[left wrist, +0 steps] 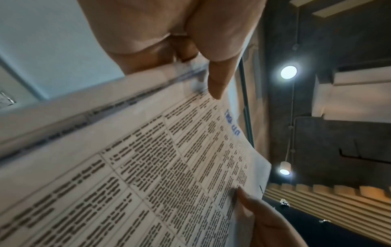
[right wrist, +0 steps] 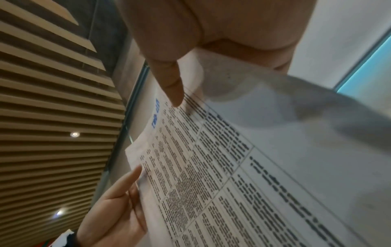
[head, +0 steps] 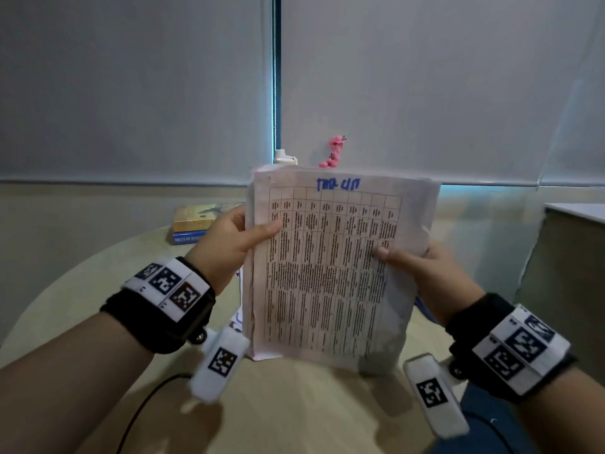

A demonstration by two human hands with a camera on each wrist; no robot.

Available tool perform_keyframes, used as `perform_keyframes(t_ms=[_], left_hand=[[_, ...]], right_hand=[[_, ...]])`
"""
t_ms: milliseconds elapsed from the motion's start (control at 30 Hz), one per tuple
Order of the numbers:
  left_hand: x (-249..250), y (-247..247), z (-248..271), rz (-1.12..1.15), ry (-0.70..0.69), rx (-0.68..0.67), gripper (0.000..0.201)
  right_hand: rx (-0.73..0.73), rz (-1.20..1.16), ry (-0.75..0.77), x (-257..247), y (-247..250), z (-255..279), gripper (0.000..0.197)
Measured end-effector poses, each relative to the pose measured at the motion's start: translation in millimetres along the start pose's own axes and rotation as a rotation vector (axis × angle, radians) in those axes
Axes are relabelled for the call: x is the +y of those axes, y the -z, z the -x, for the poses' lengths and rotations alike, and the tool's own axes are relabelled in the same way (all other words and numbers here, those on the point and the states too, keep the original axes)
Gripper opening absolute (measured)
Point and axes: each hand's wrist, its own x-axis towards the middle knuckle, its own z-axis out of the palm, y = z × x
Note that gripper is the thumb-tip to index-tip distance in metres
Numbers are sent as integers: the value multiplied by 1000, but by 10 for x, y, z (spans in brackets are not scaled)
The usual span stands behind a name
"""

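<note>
- Two hands hold one stack of printed sheets [head: 327,267] upright between them, over the round wooden table [head: 294,404]. The top sheet faces the person: a printed grid with blue handwriting at its head.
- The left hand [head: 229,244] grips the stack's left edge in its upper half. Its thumb [left wrist: 217,83] lies flat on the front sheet and the fingers are behind the stack.
- The right hand [head: 425,270] grips the right edge, slightly lower than the left. The thumb is on the front and the fingers are curled behind, where the margin bends.
- The stack's lower edge appears to rest on the table, but the contact is blurred, so this is not certain.
- Both forearms rise from the near side with palms turned toward each other. Each wrist carries a black band [head: 163,303] with printed markers.
- Two stacked books [head: 193,224] lie at the far table edge, left of the stack. A pink flower sprig [head: 335,152] shows above the stack's top edge.
</note>
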Motion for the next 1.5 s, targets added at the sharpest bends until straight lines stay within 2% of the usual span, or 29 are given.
perform_keyframes(t_ms=[67, 200, 267, 300, 367, 400, 467, 533, 600, 700, 833, 900, 1033, 1133, 1267, 1333, 1400, 1500], left_hand=[[65, -35, 11, 6, -48, 30, 30], [144, -104, 23, -5, -92, 11, 35], [114, -97, 40, -31, -55, -34, 37], [99, -93, 48, -57, -40, -47, 38], [97, -89, 45, -116, -79, -42, 38], [109, -90, 31, -128, -127, -23, 40], [169, -104, 7, -93, -235, -4, 57], [263, -136, -9, -55, -327, -24, 71], [340, -170, -34, -81, -406, -29, 62], [391, -229, -67, -120, -439, 21, 27], [366, -269, -88, -84, -417, 73, 18], [359, -274, -101, -55, -412, 82, 18], [339, -277, -141, -17, -399, 96, 22], [337, -280, -154, -26, -386, 101, 23], [349, -275, -149, -14, -391, 112, 23], [308, -242, -141, -23, -354, 90, 30], [210, -200, -126, -42, -258, 44, 37], [42, -182, -83, -137, -118, 41, 33]], right_hand=[[18, -34, 14, -21, -11, -10, 56], [-27, -48, 33, -121, -56, -20, 41], [-47, -2, 26, -120, -61, -19, 47], [-24, 26, 33, -120, -56, -16, 56], [65, 64, 119, -143, -47, -17, 74], [111, 78, 180, -167, -45, -24, 71], [173, 109, 313, -256, -62, -38, 57], [185, 161, 432, -348, -93, -65, 55], [180, 269, 527, -410, -128, -96, 48], [228, 422, 571, -447, -155, -159, 29], [274, 445, 567, -410, -154, -199, 33], [286, 414, 580, -403, -149, -207, 39], [317, 417, 558, -421, -139, -235, 34], [301, 363, 549, -415, -99, -245, 38], [133, 27, 238, -315, 4, -214, 47], [96, -18, 120, -215, 76, -229, 63], [118, -35, 103, -143, 107, -249, 73], [106, -17, 123, -135, 64, -245, 63]])
